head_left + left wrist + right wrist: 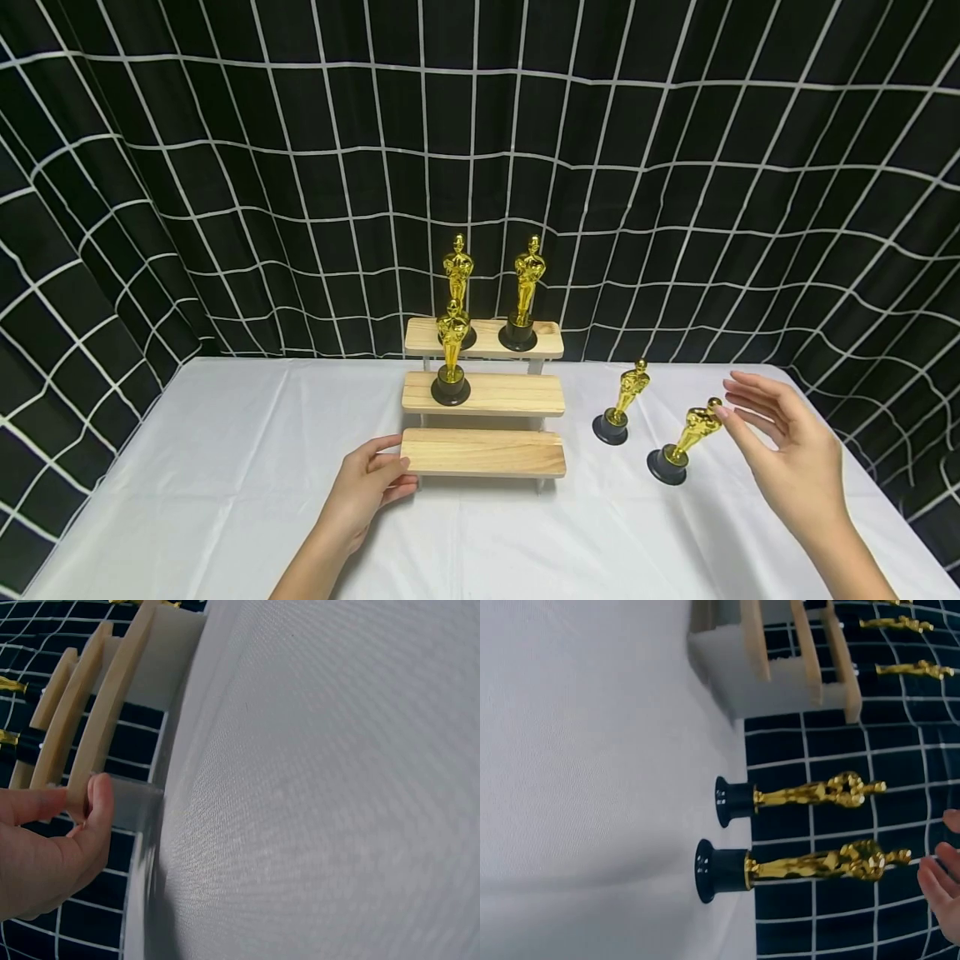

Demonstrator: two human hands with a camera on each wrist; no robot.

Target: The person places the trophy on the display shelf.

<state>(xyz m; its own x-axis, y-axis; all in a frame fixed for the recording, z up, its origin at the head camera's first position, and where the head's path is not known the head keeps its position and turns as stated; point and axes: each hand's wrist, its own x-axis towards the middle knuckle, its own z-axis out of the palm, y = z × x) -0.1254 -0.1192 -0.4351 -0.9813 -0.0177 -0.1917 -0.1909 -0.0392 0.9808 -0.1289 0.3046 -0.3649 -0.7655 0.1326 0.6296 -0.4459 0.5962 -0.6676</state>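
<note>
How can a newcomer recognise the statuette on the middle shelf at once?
Find the wooden stand on the white cloth. On its middle shelf, toward the left, is a gold statuette with a black base: the only one on that shelf.

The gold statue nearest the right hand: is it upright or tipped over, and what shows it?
Upright: the gold statue has its black base down on the white cloth and its head uppermost.

- Cropped right hand, four o'clock, apparently just beside one gold statuette
- Second statuette, three o'clock
- Tiered stand, one o'clock
- Tabletop, nine o'clock
</note>
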